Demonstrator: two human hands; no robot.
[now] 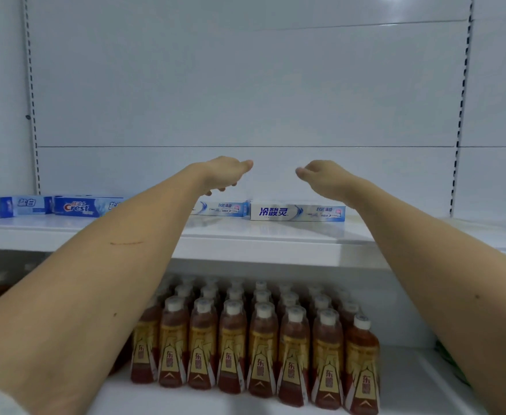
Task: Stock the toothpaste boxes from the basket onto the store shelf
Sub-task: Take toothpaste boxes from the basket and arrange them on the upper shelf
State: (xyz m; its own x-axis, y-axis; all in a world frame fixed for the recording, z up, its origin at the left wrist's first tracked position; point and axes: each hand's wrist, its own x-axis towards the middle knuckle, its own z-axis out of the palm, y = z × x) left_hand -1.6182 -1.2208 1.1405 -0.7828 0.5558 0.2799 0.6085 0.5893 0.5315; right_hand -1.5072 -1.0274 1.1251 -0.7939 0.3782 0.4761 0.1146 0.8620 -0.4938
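Both arms reach out over the white store shelf [245, 238]. My left hand [225, 173] hovers above a white-and-blue toothpaste box [220, 208], fingers hanging down, holding nothing. My right hand [320, 175] hovers above a second white-and-blue toothpaste box [298, 212] that lies flat, facing front; the hand is relaxed and empty. Further left on the shelf lie a blue Crest box [81, 206] and light-blue toothpaste boxes [27, 205]. The basket is out of sight.
On the lower shelf stand several rows of amber drink bottles [254, 348] with white caps. Slotted uprights [31, 94] and a white back panel [245, 85] bound the shelf. Something green [452, 363] shows at the lower right.
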